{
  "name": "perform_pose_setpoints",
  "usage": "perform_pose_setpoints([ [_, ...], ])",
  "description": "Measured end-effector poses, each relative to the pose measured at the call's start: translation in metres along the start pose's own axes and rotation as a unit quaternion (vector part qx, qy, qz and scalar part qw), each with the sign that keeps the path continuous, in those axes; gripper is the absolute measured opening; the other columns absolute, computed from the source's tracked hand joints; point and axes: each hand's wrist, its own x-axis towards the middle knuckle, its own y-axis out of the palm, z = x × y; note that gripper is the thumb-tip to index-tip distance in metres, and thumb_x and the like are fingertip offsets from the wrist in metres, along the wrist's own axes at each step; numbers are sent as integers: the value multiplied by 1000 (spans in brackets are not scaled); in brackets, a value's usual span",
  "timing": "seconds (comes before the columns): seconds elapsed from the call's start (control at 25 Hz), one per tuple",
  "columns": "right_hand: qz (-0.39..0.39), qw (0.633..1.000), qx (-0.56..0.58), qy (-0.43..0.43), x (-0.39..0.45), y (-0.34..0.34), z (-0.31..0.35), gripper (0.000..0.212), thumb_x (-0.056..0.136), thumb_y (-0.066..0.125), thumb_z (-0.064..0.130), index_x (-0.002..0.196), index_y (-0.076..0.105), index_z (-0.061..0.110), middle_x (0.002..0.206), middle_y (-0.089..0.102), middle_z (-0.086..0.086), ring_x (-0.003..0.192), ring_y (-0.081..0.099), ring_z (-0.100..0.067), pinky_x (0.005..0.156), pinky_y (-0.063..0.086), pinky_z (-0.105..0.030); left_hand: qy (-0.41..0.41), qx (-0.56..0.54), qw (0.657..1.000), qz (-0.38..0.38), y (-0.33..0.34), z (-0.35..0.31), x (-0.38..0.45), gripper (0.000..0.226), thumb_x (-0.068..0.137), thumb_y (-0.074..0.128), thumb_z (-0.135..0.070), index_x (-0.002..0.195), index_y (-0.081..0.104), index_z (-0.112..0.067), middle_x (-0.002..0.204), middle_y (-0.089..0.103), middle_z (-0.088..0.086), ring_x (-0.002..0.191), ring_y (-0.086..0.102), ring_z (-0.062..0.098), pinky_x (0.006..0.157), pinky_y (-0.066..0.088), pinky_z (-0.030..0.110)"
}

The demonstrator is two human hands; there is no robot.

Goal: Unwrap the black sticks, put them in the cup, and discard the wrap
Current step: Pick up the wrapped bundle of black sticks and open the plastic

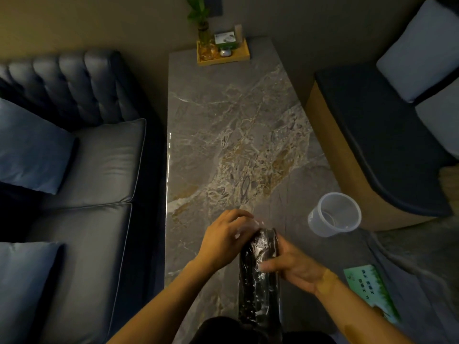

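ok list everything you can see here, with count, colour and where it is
table: one, grey-brown marble, centre
bundle of black sticks: one, black in clear wrap, near edge of table, held
cup: one, clear plastic, table's right edge, empty
wooden tray: one, tan, far end, holding a plant and small items
green card: one, green and white, near right
sofa: one, dark blue, left
bench seat: one, dark, right
hands: left pulling wrap at bundle's far end; right gripping bundle
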Motion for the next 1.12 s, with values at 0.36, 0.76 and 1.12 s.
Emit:
perform_pose_setpoints([
  [0.36, -50, 990, -134, 5, 3, 3, 11, 61, 67, 84, 11, 122, 59, 21, 119, 70, -8, 114, 64, -24, 94, 53, -35, -282, -367, 886, 8, -25, -8, 41, 22, 75, 82, -19, 89, 69, -8, 76, 68, 0, 66, 63, 9, 62, 53, 18],
  [0.76, -55, 989, -130, 34, 1, 8, 7, 59, 66, 84, 8, 120, 60, 13, 116, 71, -13, 109, 67, -28, 91, 55, -37, -386, -437, 803, -125, -21, -6, 39, 33, 80, 70, -48, 89, 71, -17, 72, 65, -4, 63, 57, 8, 60, 47, 23],
  [1.12, -60, 990, -123, 36, 12, 1, 0, 59, 68, 84, 13, 122, 61, 21, 115, 72, -9, 108, 68, -25, 92, 55, -39, -398, -537, 743, -16, 9, -3, -11, 25, 83, 71, -34, 94, 74, -12, 94, 73, 6, 88, 69, 17, 72, 55, 24],
])
